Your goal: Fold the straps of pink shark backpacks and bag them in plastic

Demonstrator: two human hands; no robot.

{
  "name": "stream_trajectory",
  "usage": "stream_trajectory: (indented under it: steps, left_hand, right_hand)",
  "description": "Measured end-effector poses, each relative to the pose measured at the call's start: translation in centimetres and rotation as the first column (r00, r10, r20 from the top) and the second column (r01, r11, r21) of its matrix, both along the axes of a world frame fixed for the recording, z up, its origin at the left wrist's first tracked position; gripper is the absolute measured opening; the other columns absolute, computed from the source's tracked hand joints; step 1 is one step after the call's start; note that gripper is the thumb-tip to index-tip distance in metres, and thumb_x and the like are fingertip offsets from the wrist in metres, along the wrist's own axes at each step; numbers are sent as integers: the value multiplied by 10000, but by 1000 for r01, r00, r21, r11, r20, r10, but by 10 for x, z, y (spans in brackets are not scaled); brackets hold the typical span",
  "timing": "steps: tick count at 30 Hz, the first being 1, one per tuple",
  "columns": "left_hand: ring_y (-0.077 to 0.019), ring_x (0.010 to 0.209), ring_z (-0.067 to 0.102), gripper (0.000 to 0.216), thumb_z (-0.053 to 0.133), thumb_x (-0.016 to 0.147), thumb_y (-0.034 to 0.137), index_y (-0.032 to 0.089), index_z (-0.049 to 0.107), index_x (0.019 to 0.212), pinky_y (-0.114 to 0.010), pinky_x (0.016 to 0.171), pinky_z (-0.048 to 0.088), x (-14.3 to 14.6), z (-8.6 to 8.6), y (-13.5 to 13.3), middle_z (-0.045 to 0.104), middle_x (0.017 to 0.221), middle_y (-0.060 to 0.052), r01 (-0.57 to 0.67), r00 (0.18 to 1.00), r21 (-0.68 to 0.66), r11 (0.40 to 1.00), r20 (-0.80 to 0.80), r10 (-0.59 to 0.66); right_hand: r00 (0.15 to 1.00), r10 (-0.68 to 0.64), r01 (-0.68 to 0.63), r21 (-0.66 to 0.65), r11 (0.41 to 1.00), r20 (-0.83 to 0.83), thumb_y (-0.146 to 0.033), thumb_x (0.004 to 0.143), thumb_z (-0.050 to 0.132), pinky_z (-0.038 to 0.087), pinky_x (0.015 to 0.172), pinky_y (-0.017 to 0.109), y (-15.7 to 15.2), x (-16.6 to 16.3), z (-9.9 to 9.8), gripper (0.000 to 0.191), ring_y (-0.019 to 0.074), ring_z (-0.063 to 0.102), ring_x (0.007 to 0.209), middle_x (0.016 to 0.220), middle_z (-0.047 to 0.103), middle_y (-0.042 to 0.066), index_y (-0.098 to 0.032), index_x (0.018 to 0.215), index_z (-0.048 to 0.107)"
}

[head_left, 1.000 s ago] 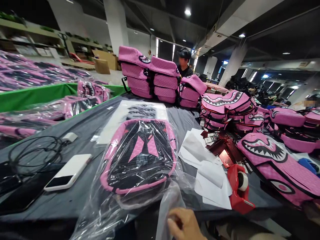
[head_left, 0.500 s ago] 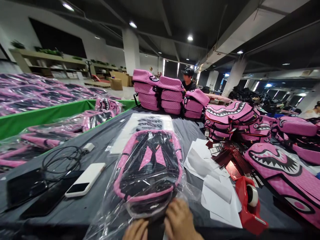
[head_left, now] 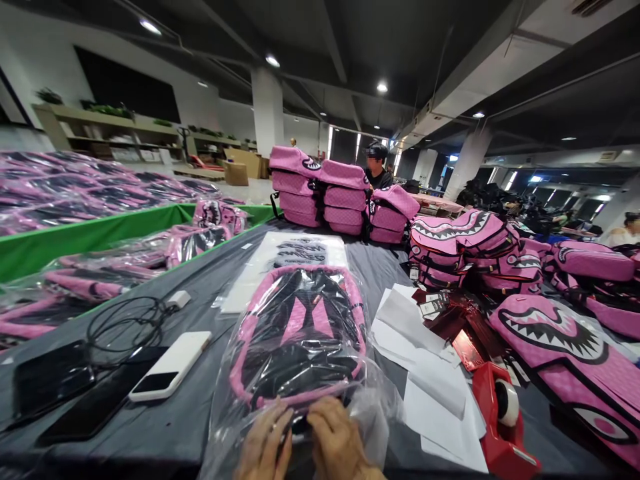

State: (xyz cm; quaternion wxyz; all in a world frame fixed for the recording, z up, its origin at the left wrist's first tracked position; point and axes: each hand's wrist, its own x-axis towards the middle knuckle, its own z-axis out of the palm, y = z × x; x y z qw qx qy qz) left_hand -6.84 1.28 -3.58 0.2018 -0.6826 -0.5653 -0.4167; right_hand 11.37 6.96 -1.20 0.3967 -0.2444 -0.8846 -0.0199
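A pink and black backpack (head_left: 297, 340) lies flat on the grey table cover (head_left: 175, 427), sealed inside a clear plastic bag (head_left: 373, 420). My left hand (head_left: 263, 443) and my right hand (head_left: 337, 440) sit side by side at its near end, with fingers gripping the loose plastic there. The bag's slack film bunches around my right hand. Below the fingers, the backpack's near end is hidden. A white sheet printed with black lettering (head_left: 285, 267) lies just beyond the backpack.
A red tape dispenser (head_left: 503, 420) and loose white papers (head_left: 437, 393) lie right, near a large pink shark-print bag (head_left: 560, 347). A white power bank (head_left: 170, 367), a black phone (head_left: 55, 377) and a coiled cable (head_left: 125, 327) lie left. Stacked pink bags (head_left: 310, 187) stand ahead, with a co-worker (head_left: 377, 167) behind.
Only one hand showed at first, on the loose plastic; now both hold the bag's near end. The view has tilted level and shifted, and the film has gathered closer around the backpack.
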Motion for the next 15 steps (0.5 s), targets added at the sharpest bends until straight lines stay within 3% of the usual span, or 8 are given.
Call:
stream_trajectory:
  steps: [4, 6, 9, 12, 15]
  left_hand:
    - [-290, 1216, 670, 668, 439, 1007, 200, 166, 217, 1636, -413, 951, 589, -11, 44, 22, 698, 1326, -142, -94, 966, 122, 988, -227, 120]
    - [-296, 1190, 683, 670, 465, 1002, 241, 142, 241, 1626, -431, 977, 569, -17, 52, 28, 718, 1303, -143, -79, 937, 141, 987, -327, 122]
    - [-306, 1187, 687, 633, 495, 934, 226, 112, 389, 1548, -441, 985, 567, -26, 40, 35, 701, 1335, -164, -63, 925, 77, 995, -371, 87]
    - [-273, 1184, 693, 635, 480, 798, 89, 185, 553, 1421, -402, 1007, 569, -36, 22, 43, 711, 1333, -114, -15, 959, -136, 991, -282, -24]
    - [-250, 1190, 691, 559, 510, 791, 76, 236, 668, 1302, -367, 1063, 537, -45, 25, 58, 737, 1287, -85, 124, 968, -375, 919, -159, -195]
  right_hand:
    - [984, -177, 177, 18, 984, 10, -52, 926, 487, 590, 1053, 500, 21, 4, 23, 511, 328, 642, 1289, 1339, 689, 173, -155, 1419, 571]
    - [969, -239, 238, 8, 971, 59, -31, 909, 487, 584, 1061, 523, 24, 7, 21, 605, 360, 588, 1354, 1445, 621, 178, -157, 1501, 499]
    - [933, -289, 288, 36, 957, 215, 3, 848, 521, 593, 1055, 510, 30, 1, 9, 669, 387, 581, 1354, 1482, 576, 220, -89, 1510, 490]
    - [898, -266, 256, 76, 964, 352, 18, 822, 568, 582, 1055, 531, 38, -10, 5, 563, 401, 642, 1273, 1372, 647, 263, -28, 1382, 602]
    - [915, -198, 245, -95, 965, 351, 56, 815, 586, 533, 1074, 592, 48, -21, 19, 488, 411, 648, 1245, 1334, 659, 285, -1, 1296, 645]
